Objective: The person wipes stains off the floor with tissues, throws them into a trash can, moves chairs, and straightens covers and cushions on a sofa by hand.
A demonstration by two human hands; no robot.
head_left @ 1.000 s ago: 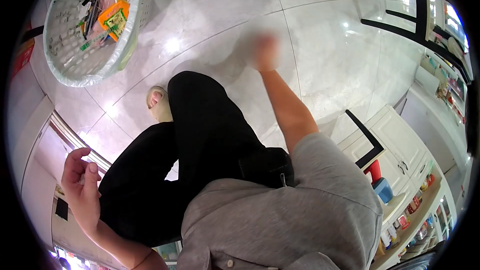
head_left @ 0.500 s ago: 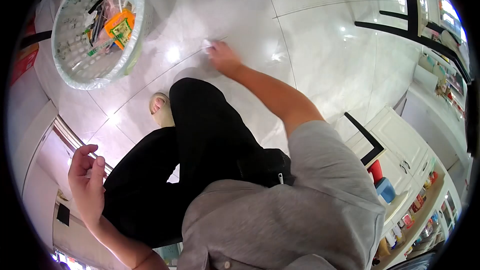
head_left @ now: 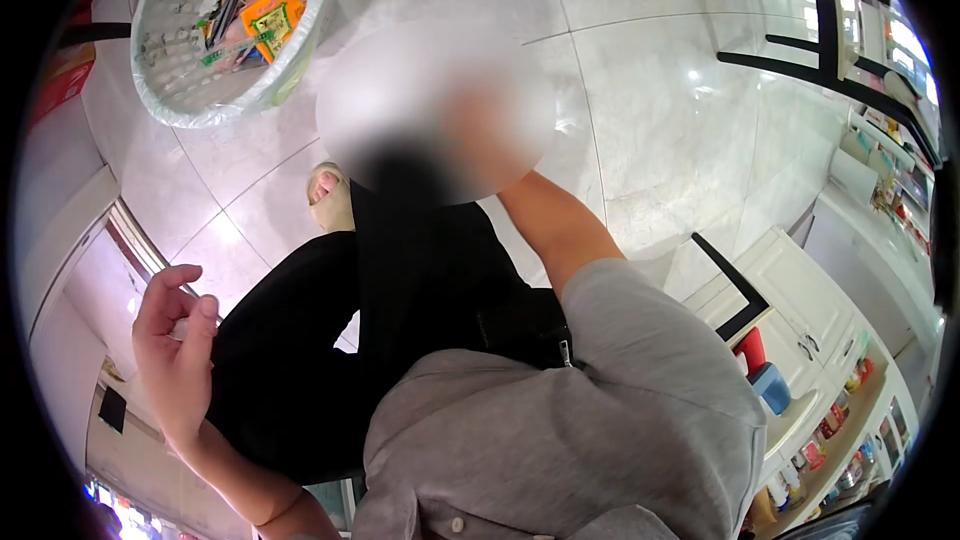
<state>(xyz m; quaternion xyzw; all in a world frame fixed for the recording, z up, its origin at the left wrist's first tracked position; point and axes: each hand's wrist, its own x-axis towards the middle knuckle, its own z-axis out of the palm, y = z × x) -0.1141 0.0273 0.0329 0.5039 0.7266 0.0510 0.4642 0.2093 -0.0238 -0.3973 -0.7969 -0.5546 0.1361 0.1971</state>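
While glossy pale tiles cover the floor (head_left: 670,110), white cabinets (head_left: 790,285) stand to the right, below a black frame (head_left: 828,25). Bent legs in black trousers (head_left: 290,370) come between the hands. Ahead and to the left stands a lined basket (head_left: 165,60), an orange packet (head_left: 268,18) among its mixed contents. The right hand (head_left: 485,130) blurs near a knee; I can't tell its grip. The left hand (head_left: 175,350) curls loosely beside the trousers, around something pale (head_left: 180,328) too small to make out
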